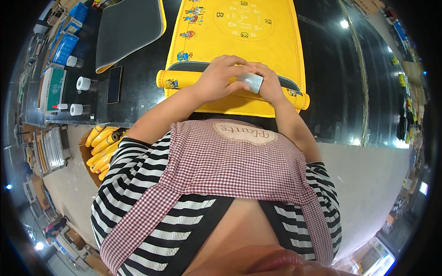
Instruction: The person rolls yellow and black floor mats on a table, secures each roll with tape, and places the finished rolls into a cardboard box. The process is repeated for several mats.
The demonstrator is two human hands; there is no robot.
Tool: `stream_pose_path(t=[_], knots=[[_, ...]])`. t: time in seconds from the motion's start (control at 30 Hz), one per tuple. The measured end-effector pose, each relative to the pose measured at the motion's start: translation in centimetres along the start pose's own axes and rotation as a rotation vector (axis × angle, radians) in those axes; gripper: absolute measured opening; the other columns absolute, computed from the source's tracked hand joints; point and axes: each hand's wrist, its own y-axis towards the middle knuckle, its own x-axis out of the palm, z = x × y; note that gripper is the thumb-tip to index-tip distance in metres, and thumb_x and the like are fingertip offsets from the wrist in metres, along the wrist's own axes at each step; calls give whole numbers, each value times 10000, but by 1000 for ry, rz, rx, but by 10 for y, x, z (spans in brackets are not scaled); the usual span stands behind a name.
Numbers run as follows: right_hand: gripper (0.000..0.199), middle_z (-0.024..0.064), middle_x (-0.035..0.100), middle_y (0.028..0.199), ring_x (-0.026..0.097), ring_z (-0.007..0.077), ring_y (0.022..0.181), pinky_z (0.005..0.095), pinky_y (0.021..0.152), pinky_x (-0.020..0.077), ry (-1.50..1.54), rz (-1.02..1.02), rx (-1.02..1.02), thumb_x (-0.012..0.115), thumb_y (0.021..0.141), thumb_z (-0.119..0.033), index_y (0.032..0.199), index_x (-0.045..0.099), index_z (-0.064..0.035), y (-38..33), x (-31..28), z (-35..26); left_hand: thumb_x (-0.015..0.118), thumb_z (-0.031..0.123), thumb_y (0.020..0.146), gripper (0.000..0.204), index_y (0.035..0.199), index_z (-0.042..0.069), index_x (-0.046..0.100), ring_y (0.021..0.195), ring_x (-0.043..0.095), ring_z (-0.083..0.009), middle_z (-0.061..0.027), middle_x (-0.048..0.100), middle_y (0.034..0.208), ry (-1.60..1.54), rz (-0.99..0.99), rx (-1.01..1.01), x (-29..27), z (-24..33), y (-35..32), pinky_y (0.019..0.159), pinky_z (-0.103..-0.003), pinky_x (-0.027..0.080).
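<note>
Two hands meet over a yellow mat (pixel 239 27) on a black counter (pixel 331 69), both closed on a small silvery roll of tape (pixel 250 82). The left hand (pixel 216 78) curls over it from the left with fingers bent, and the right hand (pixel 269 85) grips its right end. The tape's long axis runs roughly left to right, tilted slightly down toward the right; what shows is one shiny face, the rest covered by fingers.

The near end of the mat is rolled into a tube (pixel 172 79) that lies across the counter just under the hands, its long axis also left to right — its middle is hidden behind the wrists, and only the two ends show.

Left of the mat lies a grey mat (pixel 129 27) with a yellow edge, then a dark phone (pixel 114 84), and further left three small white rolls (pixel 83 83) and blue packets (pixel 64 46). Below the counter edge, left of the mat, a box holds yellow rolled tubes (pixel 102 147). A checked apron (pixel 221 165) over a striped shirt fills the lower view and blocks the counter's near edge.
</note>
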Motion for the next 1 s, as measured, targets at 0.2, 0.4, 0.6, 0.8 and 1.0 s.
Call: stream_pose_path(t=[0.2,0.4,0.6,0.8,1.0], knots=[[413,189,709,1226,674,346,1111,401,973,506,-8,-142,185,797,841,-237,1187,704,-32,2,-6,5,758,148,869,94,954,122,727,987,637,-304,-46,686,1006,-5,-55,82,15,-9,16,882,-421,510],[1156,213,433,1569,415,430,1449,534,1233,268,-546,125,-131,866,769,-503,1601,218,-29,-36,22,-18,687,140,928,113,1016,92,737,989,652,-359,-143,694,1012,-78,-294,-355,31,-48,30,874,-423,520],[980,217,595,1329,516,393,1273,523,1134,326,-614,-45,-180,729,847,-443,1558,299,77,-62,32,-11,792,278,837,330,1096,84,725,1014,684,-376,-174,732,1074,29,-600,-465,29,-69,21,891,-443,531],[900,190,637,1205,559,350,1163,454,1031,404,-762,-138,-105,699,862,-392,1534,346,92,-32,29,-5,762,193,859,329,1155,79,676,1080,675,-344,-164,721,1083,221,-279,-440,-21,-70,-17,908,-426,536],[865,140,670,1189,607,329,1097,444,967,452,-784,-85,-161,751,838,-393,1537,419,-6,-17,25,-6,757,162,818,649,1420,53,541,1373,511,-356,-176,549,1434,436,-154,-64,6,-7,-93,1176,-499,370]])
